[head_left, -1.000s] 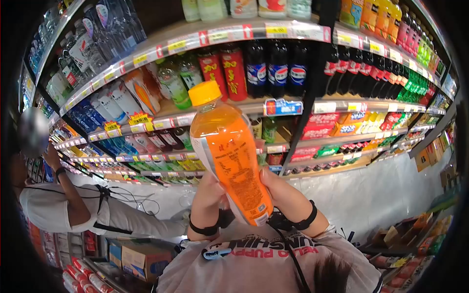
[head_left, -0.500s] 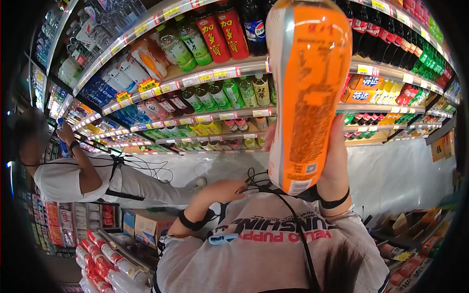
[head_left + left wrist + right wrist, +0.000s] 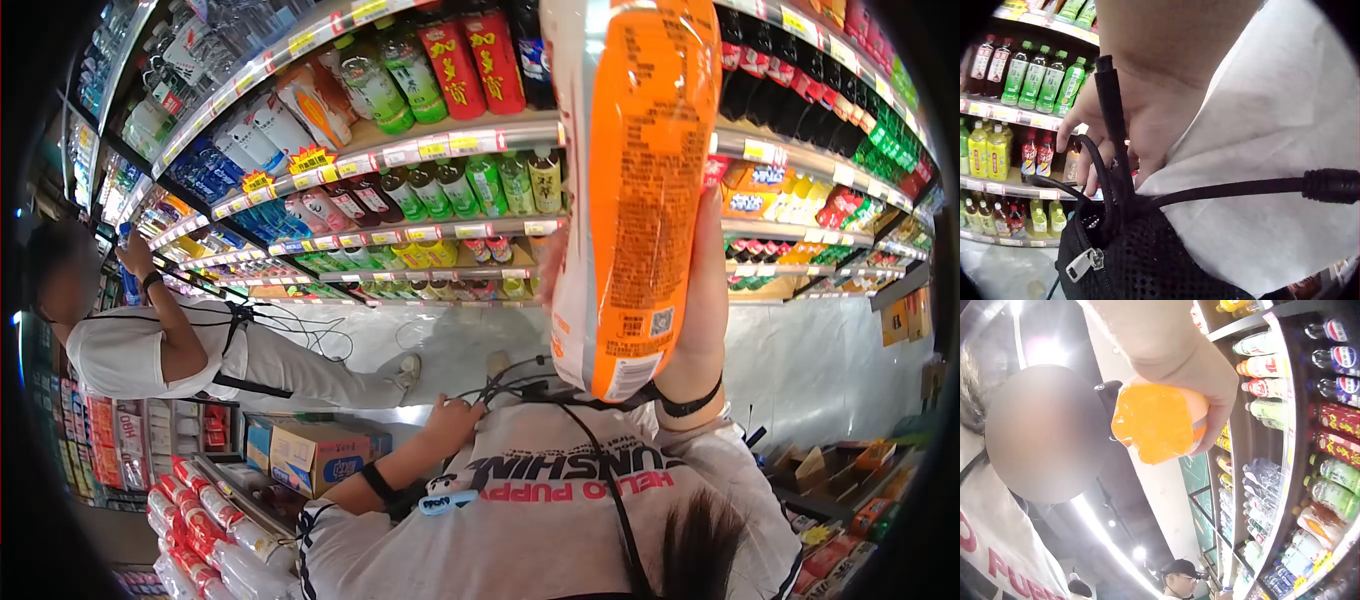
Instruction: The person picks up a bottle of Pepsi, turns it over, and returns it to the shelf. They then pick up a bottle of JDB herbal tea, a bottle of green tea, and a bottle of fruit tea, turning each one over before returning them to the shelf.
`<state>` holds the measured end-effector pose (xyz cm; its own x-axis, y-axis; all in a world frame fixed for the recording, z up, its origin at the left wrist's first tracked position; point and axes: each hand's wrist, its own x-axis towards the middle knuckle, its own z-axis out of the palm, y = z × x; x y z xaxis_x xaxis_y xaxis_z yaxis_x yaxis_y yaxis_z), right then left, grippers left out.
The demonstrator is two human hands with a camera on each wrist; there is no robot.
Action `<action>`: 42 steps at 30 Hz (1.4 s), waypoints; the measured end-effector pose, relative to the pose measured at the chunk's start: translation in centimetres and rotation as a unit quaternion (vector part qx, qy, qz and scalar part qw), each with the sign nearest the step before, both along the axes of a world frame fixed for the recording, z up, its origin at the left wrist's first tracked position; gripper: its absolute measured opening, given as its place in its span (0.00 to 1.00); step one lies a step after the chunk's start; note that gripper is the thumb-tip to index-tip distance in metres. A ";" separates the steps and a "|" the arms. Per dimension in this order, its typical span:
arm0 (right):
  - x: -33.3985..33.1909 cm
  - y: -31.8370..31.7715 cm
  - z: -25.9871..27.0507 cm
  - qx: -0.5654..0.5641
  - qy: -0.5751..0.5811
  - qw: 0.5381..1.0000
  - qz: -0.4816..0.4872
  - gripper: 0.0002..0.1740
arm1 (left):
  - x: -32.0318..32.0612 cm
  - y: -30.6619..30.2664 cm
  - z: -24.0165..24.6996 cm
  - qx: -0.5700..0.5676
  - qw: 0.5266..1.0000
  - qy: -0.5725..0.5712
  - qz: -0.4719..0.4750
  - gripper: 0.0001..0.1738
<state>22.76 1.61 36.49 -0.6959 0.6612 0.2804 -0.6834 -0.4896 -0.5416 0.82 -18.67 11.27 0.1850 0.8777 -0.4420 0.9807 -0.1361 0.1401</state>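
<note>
1. Closed around the orange bottle, the right hand holds its lower part. The bottle's long axis runs nearly six to twelve o'clock in the head view, with its base towards the wearer and its cap out of sight. The right hand is nearer, already on it; the left hand lies apart from it at about seven o'clock, fingers loosely bent beside black cables; whether they touch them I cannot tell.
2. Drink shelves arc from nine over twelve to three o'clock.
3. The wearer's shirt fills six o'clock, its upside-down lettering reading "HELLO PUPPY" and, partly hidden, "SUNSHIN".
4. Another person, in white, is at nine o'clock.
5. Red bottles near twelve o'clock read "加多宝". In the right wrist view, Pepsi bottles lie at two o'clock.
6. The orange bottle's label carries dense small print, mostly too fine to read; near the base are a barcode and, smaller, a QR code. Its brand I cannot make out.
</note>
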 end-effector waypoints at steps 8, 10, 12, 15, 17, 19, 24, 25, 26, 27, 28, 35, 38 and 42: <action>-5.2 1.8 1.2 0.035 0.052 0.998 0.033 0.40 | -4.0 0.5 -0.4 -0.170 0.983 0.003 0.062 0.27; -6.7 2.3 0.7 0.037 0.037 0.998 0.023 0.40 | -5.4 1.2 0.5 -0.163 0.983 0.003 0.086 0.25; -8.4 2.5 0.9 0.030 0.039 0.999 0.005 0.40 | -8.0 1.6 0.3 -0.118 0.990 -0.025 0.079 0.23; -11.3 2.9 1.4 0.024 0.042 0.999 -0.019 0.39 | -11.5 3.3 1.2 -0.103 0.993 -0.007 0.049 0.22; -13.1 3.2 1.4 0.029 0.032 0.999 -0.021 0.38 | -13.7 3.0 0.3 -0.060 0.997 0.002 0.054 0.22; -14.9 3.3 1.5 0.031 0.019 0.999 -0.038 0.38 | -15.2 3.6 0.4 -0.055 0.997 0.009 0.055 0.20; -19.2 3.7 1.7 0.039 0.014 0.999 -0.028 0.37 | -19.5 2.8 1.9 -0.032 0.992 -0.059 0.111 0.16; -20.0 3.9 1.7 0.036 0.006 0.999 -0.035 0.37 | -19.8 3.0 3.5 -0.053 0.991 -0.054 0.109 0.16; -20.8 4.1 1.6 0.030 -0.003 0.999 -0.043 0.36 | -20.9 3.0 3.8 -0.061 0.989 -0.084 0.108 0.16; -21.4 4.2 1.5 0.023 -0.012 0.998 -0.053 0.36 | -22.0 2.9 4.2 -0.071 0.985 -0.115 0.106 0.17; -22.0 4.5 1.4 0.017 -0.023 0.998 -0.063 0.36 | -23.1 3.1 4.8 -0.080 0.981 -0.137 0.111 0.17; -23.8 5.4 2.6 -0.055 -0.089 0.983 -0.151 0.41 | -21.7 5.0 7.8 -0.091 0.983 -0.138 0.084 0.16; -22.2 6.8 2.1 0.018 -0.039 0.995 -0.086 0.37 | -20.3 6.1 7.0 -0.110 0.985 -0.121 0.062 0.16; -21.3 6.8 2.3 -0.008 -0.063 0.991 -0.116 0.42 | -19.9 6.7 6.9 -0.147 0.974 -0.162 0.052 0.20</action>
<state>1.47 8.41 38.80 -0.5540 0.8108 0.1890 -0.7054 -0.3366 -0.6237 -19.09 -11.93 18.19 0.2739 0.7428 -0.6109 0.8850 0.0539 0.4624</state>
